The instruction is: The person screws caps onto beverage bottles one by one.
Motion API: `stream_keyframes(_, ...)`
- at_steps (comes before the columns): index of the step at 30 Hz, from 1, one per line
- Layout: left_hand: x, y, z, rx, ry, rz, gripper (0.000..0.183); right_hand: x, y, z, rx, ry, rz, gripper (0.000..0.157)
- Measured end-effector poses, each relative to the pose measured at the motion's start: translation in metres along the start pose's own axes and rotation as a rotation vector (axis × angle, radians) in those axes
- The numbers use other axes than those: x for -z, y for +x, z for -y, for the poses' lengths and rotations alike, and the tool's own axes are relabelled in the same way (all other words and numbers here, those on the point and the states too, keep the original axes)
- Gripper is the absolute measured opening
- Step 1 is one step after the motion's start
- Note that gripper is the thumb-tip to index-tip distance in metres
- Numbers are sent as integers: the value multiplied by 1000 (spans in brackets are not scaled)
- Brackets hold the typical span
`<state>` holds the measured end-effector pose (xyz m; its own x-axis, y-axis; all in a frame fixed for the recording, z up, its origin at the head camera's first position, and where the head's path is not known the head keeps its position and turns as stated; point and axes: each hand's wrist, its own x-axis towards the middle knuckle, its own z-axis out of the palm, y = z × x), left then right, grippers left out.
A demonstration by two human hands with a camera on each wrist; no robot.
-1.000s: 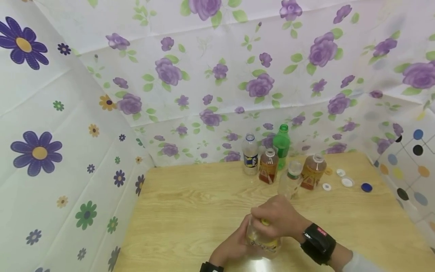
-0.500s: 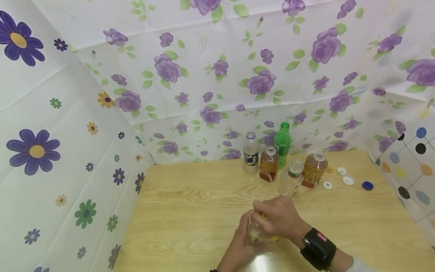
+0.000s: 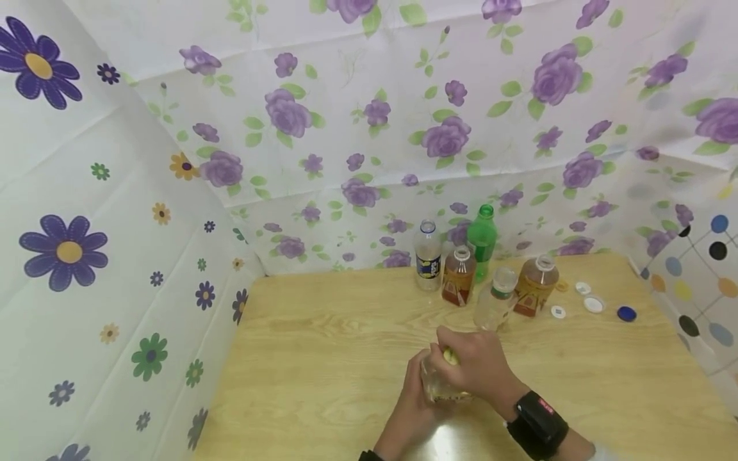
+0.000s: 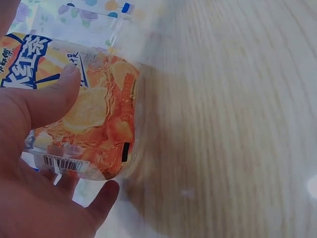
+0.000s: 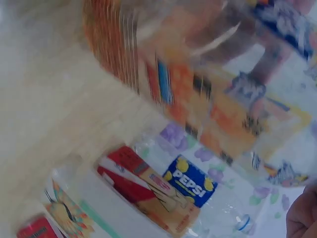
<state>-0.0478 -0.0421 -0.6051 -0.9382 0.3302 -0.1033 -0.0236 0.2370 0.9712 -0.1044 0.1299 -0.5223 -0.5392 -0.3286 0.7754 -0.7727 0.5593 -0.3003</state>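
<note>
In the head view a clear plastic bottle (image 3: 439, 386) stands in front of me, near the middle of the table's front. My left hand (image 3: 410, 403) grips its side; in the left wrist view the thumb lies across a label with orange fruit slices. The fingers of my right hand (image 3: 477, 365) are curled round the yellow cap (image 3: 451, 356) at the bottle's top. In the right wrist view the labelled bottle (image 5: 185, 104) looms large and blurred, with only an edge of the right hand (image 5: 302, 214) showing. Much of the bottle's neck is hidden by the fingers.
Behind the hands stand several uncapped bottles: a clear Pepsi bottle (image 3: 428, 259), a green bottle (image 3: 482, 240), two brown-labelled bottles, one (image 3: 459, 282) left and one (image 3: 535, 288) right, and a clear bottle (image 3: 493, 306). Loose caps lie at right, including a blue cap (image 3: 626, 314).
Both hands and the bottle have shifted slightly away from me. The left hand sits a little farther right, and the right hand has turned a little at the cap. The standing bottles stay put.
</note>
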Motion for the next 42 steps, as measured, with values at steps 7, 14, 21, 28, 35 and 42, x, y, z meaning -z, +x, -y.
stream_keyframes(7,-4,-4,0,35,-49,0,99,-1,-11,4,-116,31,2,26)
stream_keyframes(14,1,-1,-1,47,-55,1,95,-6,-19,12,-218,54,-77,21)
stream_keyframes(21,1,-1,0,49,-24,1,99,-10,-27,20,-335,42,-111,18)
stream_keyframes(28,-2,2,6,19,-34,-6,95,-8,-33,21,-399,51,-90,19)
stream_keyframes(35,-6,0,10,61,-32,-9,93,-11,-42,28,-437,58,-162,17)
stream_keyframes(42,0,2,9,12,24,-31,94,-15,-41,30,-431,104,-197,20)
